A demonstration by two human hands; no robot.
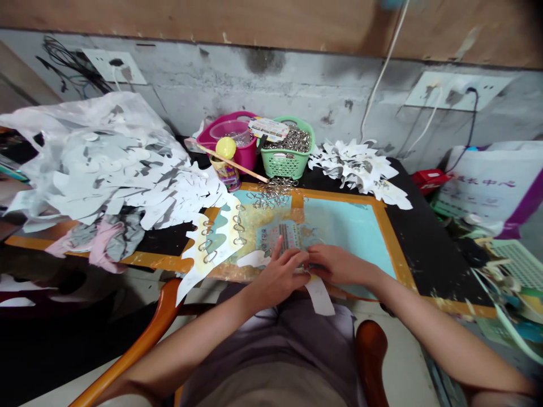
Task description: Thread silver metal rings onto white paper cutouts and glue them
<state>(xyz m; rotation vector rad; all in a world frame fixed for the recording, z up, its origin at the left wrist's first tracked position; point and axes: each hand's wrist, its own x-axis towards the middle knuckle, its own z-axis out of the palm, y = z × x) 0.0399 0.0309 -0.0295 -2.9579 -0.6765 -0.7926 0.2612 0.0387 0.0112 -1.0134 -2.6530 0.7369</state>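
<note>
My left hand [283,277] and my right hand [337,263] meet over the front edge of the mat. Their fingers are pinched around a white cut-out strip [321,298] whose end hangs toward my lap. A small metal glint shows between the fingertips, too hidden to name. Another white piece [253,259] lies beside my left hand; whether it joins the strip, I cannot tell. Farther left, a jagged white cut-out [224,243] carries several metal rings [238,227] along its edges. A pile of loose metal rings [271,195] sits beyond my hands.
A green basket [286,164] of metal rings stands behind, beside a pink basket [246,155]. A stick [237,165] lies across a small can [227,175]. White cut-outs [114,169] are heaped left, and more cut-outs [356,164] lie at right. Chair arms [371,350] flank me.
</note>
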